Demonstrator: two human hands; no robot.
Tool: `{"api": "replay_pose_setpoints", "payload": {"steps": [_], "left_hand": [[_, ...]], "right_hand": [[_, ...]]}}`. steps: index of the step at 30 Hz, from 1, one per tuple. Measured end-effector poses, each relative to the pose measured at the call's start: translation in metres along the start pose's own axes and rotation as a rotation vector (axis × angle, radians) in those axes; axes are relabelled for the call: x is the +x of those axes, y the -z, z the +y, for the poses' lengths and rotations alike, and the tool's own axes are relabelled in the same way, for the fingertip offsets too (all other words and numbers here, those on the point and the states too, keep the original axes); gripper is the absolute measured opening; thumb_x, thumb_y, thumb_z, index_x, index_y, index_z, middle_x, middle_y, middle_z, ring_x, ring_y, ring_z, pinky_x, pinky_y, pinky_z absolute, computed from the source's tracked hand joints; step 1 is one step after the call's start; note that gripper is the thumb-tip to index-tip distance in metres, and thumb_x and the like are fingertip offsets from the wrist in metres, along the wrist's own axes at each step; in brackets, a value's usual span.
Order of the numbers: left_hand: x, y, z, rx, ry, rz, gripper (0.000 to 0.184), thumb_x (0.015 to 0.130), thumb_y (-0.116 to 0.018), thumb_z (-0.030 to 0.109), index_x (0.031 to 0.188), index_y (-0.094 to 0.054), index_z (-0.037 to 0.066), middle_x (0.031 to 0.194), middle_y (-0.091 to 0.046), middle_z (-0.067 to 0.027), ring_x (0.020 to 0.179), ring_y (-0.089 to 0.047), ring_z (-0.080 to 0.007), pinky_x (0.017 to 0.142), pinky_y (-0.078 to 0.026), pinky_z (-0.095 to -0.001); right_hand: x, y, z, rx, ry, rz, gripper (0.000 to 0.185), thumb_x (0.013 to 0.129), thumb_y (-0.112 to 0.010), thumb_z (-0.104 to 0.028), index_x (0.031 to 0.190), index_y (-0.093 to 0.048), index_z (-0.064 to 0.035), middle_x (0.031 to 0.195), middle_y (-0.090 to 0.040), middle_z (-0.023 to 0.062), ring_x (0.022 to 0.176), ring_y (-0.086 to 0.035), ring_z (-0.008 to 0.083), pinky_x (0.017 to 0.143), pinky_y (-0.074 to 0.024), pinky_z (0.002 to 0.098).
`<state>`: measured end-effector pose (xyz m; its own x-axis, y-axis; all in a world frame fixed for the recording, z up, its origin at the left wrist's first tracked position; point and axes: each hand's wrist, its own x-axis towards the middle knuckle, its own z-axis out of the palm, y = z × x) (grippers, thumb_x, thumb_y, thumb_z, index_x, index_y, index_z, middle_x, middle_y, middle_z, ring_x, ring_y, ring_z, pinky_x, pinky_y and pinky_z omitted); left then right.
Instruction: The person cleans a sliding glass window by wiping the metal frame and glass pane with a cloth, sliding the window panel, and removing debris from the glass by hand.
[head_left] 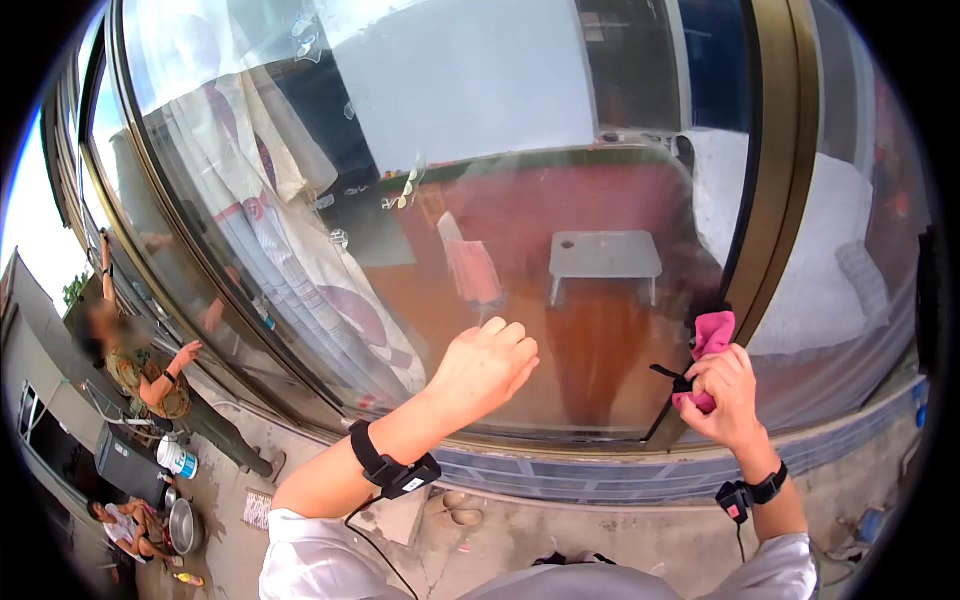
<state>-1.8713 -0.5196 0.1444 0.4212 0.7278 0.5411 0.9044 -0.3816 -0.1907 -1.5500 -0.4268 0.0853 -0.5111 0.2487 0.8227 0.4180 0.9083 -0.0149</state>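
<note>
A large window pane (500, 200) in a brown metal frame (775, 190) stands in front of me. My left hand (487, 362) is closed in front of the lower part of the glass, back of the hand toward me. Its palm side is hidden, so what it holds, if anything, does not show. At the frame's lower right, my right hand (722, 392) grips a bunched pink cloth (713, 332), which sticks out above and below the fingers. A small black strap-like piece (672, 378) shows beside that cloth. Both wrists wear black bands with small devices.
A person (150, 370) stands at the windows on the left, one arm raised. Farther back, another person (127, 530) sits by a metal basin (184, 526). A white bucket (177, 458) stands nearby. Shoes (455, 510) lie below the blue tiled ledge (560, 480).
</note>
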Motion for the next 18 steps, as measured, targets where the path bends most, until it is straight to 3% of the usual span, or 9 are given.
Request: {"api": "replay_pose_setpoints", "payload": {"steps": [3, 4, 5, 7, 10, 11, 13, 15, 18], "left_hand": [[-0.015, -0.005, -0.003, 0.125, 0.021, -0.206, 0.02, 0.071, -0.064, 0.005, 0.089, -0.058, 0.01, 0.086, -0.053, -0.0037, 0.082, -0.053, -0.0222, 0.068, -0.046, -0.035], [-0.015, -0.001, -0.003, 0.118, 0.045, -0.212, 0.033, 0.066, -0.062, 0.0, 0.097, -0.058, 0.01, 0.095, -0.055, -0.0039, 0.088, -0.053, -0.0233, 0.072, -0.044, -0.0362], [-0.013, 0.005, -0.003, 0.119, 0.061, -0.222, 0.033, 0.066, -0.062, 0.0, 0.097, -0.058, 0.01, 0.095, -0.055, -0.0039, 0.088, -0.053, -0.0233, 0.072, -0.044, -0.0362], [-0.003, 0.021, -0.001, 0.206, 0.065, -0.012, 0.025, 0.07, -0.064, 0.001, 0.094, -0.061, 0.01, 0.095, -0.057, -0.0031, 0.085, -0.053, -0.0224, 0.07, -0.044, -0.0346], [0.015, 0.051, -0.013, 0.293, 0.072, 0.198, 0.008, 0.076, -0.07, 0.015, 0.08, -0.065, 0.011, 0.076, -0.056, -0.0003, 0.072, -0.053, -0.0201, 0.064, -0.043, -0.0311], [0.023, 0.064, -0.018, 0.349, 0.096, 0.24, 0.008, 0.076, -0.07, 0.012, 0.082, -0.064, 0.01, 0.073, -0.056, -0.001, 0.07, -0.053, -0.0204, 0.062, -0.043, -0.0317], [0.039, 0.084, -0.031, 0.406, 0.155, 0.376, 0.015, 0.081, -0.063, 0.004, 0.095, -0.064, 0.01, 0.077, -0.056, -0.0033, 0.071, -0.053, -0.0226, 0.064, -0.045, -0.0337], [0.05, 0.101, -0.05, 0.394, 0.225, 0.508, 0.021, 0.083, -0.06, 0.002, 0.101, -0.064, 0.012, 0.087, -0.061, -0.0022, 0.083, -0.06, -0.0193, 0.07, -0.047, -0.0302], [0.062, 0.116, -0.068, 0.256, 0.366, 0.5, 0.017, 0.082, -0.063, 0.01, 0.099, -0.06, 0.008, 0.093, -0.061, -0.0026, 0.082, -0.061, -0.0187, 0.068, -0.048, -0.0315]], "right_hand": [[-0.045, -0.004, -0.002, 0.097, -0.09, -0.072, 0.029, 0.055, -0.071, -0.007, 0.064, -0.045, -0.0098, 0.078, -0.062, 0.0036, 0.078, -0.058, 0.0236, 0.079, -0.0422, 0.0402], [-0.058, -0.007, -0.003, 0.157, -0.165, -0.076, 0.028, 0.055, -0.071, -0.007, 0.064, -0.045, -0.0098, 0.077, -0.062, 0.004, 0.077, -0.058, 0.0237, 0.079, -0.0423, 0.0399], [-0.069, -0.009, -0.005, 0.216, -0.24, -0.077, 0.028, 0.056, -0.071, -0.007, 0.064, -0.045, -0.0097, 0.076, -0.062, 0.0044, 0.076, -0.058, 0.0239, 0.078, -0.0424, 0.0396], [-0.084, -0.011, -0.008, 0.257, -0.246, -0.103, 0.027, 0.057, -0.071, -0.007, 0.064, -0.045, -0.0091, 0.075, -0.061, 0.0056, 0.073, -0.058, 0.0256, 0.074, -0.0434, 0.0383], [-0.116, -0.026, -0.01, 0.343, -0.43, -0.162, 0.021, 0.062, -0.07, -0.008, 0.07, -0.051, -0.0066, 0.074, -0.063, 0.0082, 0.068, -0.058, 0.0286, 0.066, -0.0457, 0.0367], [-0.12, -0.03, -0.016, 0.351, -0.432, -0.16, 0.021, 0.062, -0.07, -0.008, 0.07, -0.051, -0.0066, 0.074, -0.063, 0.0082, 0.068, -0.058, 0.0286, 0.066, -0.0457, 0.0367], [-0.123, -0.038, -0.03, 0.515, -0.707, -0.148, 0.019, 0.066, -0.07, -0.01, 0.078, -0.056, -0.0055, 0.077, -0.065, 0.0103, 0.071, -0.061, 0.029, 0.067, -0.0474, 0.0367], [-0.127, -0.038, -0.039, 0.513, -0.679, -0.171, 0.021, 0.07, -0.069, -0.012, 0.087, -0.06, -0.0054, 0.08, -0.067, 0.0119, 0.074, -0.063, 0.0294, 0.07, -0.0493, 0.0365], [-0.144, -0.045, -0.057, 0.56, -0.723, -0.26, 0.025, 0.071, -0.068, -0.013, 0.095, -0.065, -0.0073, 0.08, -0.067, 0.0121, 0.072, -0.064, 0.0293, 0.069, -0.051, 0.0364]]}}
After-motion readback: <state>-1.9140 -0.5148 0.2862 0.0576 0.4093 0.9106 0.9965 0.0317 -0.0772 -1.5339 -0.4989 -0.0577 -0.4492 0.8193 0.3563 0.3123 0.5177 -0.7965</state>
